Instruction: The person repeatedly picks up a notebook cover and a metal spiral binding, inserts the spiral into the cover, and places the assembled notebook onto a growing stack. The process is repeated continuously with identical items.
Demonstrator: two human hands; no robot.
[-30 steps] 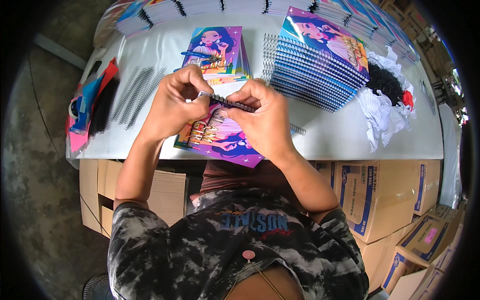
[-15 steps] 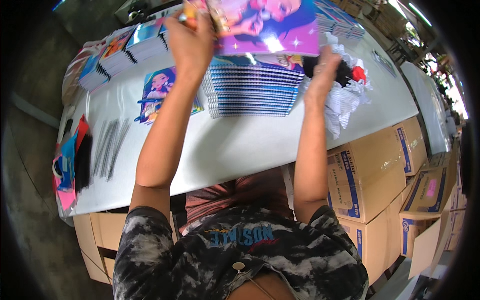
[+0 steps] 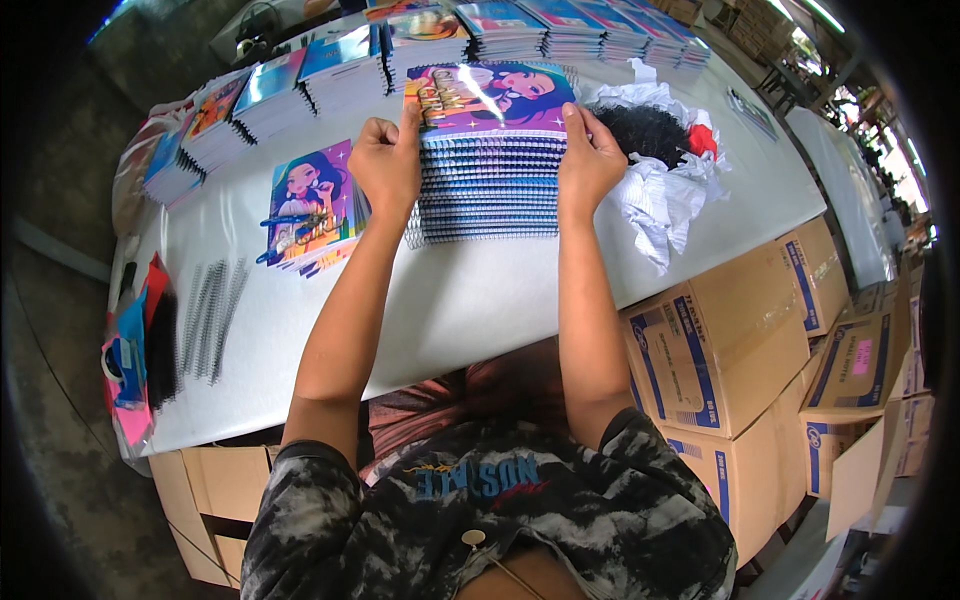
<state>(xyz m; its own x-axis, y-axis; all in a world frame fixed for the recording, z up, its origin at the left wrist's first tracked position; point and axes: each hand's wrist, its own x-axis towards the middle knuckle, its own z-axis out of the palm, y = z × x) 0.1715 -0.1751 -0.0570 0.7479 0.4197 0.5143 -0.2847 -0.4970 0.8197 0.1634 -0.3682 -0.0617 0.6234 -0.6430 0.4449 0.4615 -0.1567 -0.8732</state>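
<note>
A stack of spiral notebooks (image 3: 488,195) stands in front of me on the table, wire bindings showing along the near side. On its top lies a notebook with a purple illustrated cover (image 3: 500,110). My left hand (image 3: 388,165) is closed at this notebook's left edge, thumb against the cover. My right hand (image 3: 592,160) grips the right edge, its thumb near the corner and its fingers curled. Left of the stack, loose printed covers (image 3: 335,195) lie in a small pile, with a blue tool (image 3: 290,225) resting on them.
Stacks of notebooks (image 3: 345,60) line the table's far side. Crumpled white paper (image 3: 665,205) and a black bristly bundle (image 3: 640,135) lie at right. Loose wire spirals (image 3: 210,320) and a tape roll (image 3: 112,360) are at left. Cardboard boxes (image 3: 720,340) stand beside the table.
The purple-covered notebook has come down and toward me onto the stack. Both hands have lowered with it, and the right hand has closed on its edge.
</note>
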